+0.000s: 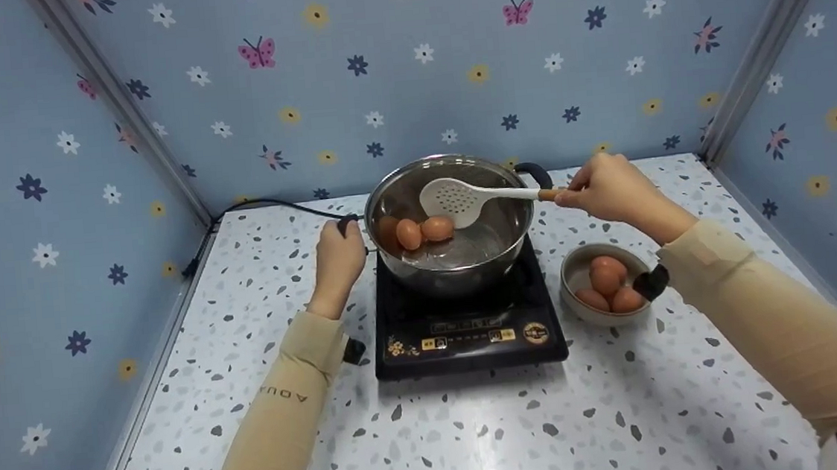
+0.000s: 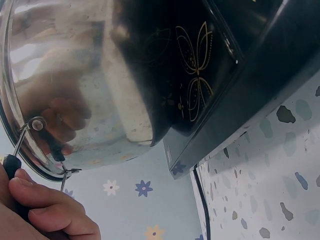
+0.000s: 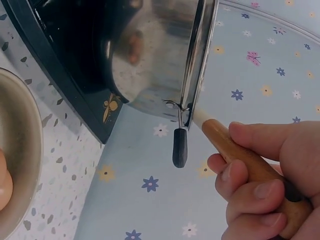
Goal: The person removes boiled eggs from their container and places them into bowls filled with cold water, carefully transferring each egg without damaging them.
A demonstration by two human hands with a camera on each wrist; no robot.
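Observation:
My left hand (image 1: 341, 262) grips the black side handle (image 2: 12, 166) of a steel pot (image 1: 458, 265), its fingers curled round it in the left wrist view. A white slotted spoon (image 1: 453, 199) with a wooden handle (image 3: 245, 162) is held in my right hand (image 1: 609, 188). The spoon's perforated head is inside the pot, close to two brown eggs (image 1: 438, 227) at the left of the pot. A third brown shape beside them may be an egg or a reflection. Whether the spoon touches the eggs cannot be made out.
Under the pot is a black induction cooker (image 1: 471, 347). Right of it stands a bowl (image 1: 577, 260) holding several brown eggs (image 1: 607, 276). The pot's other black handle (image 1: 535, 173) points to the back right. A black cable (image 1: 274, 201) runs along the left back; flowered panels enclose the speckled table (image 1: 479, 439).

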